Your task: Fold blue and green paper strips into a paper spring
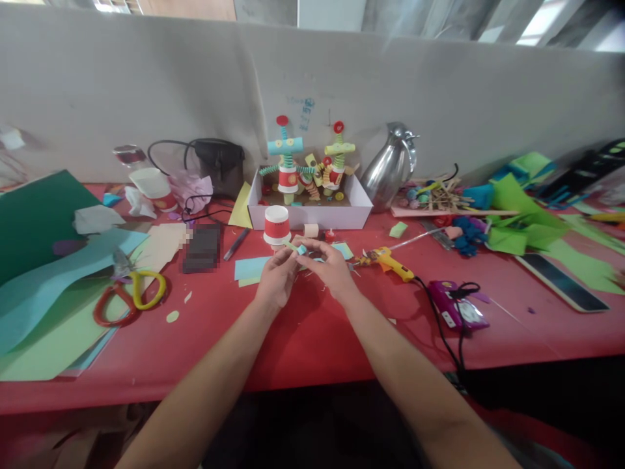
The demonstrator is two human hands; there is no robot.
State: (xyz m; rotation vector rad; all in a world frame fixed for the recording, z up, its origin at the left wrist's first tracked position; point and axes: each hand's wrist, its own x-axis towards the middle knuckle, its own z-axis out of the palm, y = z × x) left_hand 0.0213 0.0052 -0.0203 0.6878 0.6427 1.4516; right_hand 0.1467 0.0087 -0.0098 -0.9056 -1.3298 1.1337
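Both hands meet over the middle of the red table, fingers closed around small folded paper strips [301, 249], pale green and light blue. My left hand [276, 279] pinches the green end. My right hand [328, 264] grips the blue folded part. Just beyond them a red-and-white paper cup [277, 227] stands upside down, with a small pale paper roll [311, 230] beside it. Blue paper pieces [252, 268] lie by my left hand. To the right of my right hand rests a yellow glue gun [393, 264].
Behind stands a white box [312, 217] with paper-cup robot figures, next to a steel jug [389, 166]. Scissors [131, 298] lie on coloured paper at left. A magenta power strip [456, 306] with cables and a phone [561, 281] are at right.
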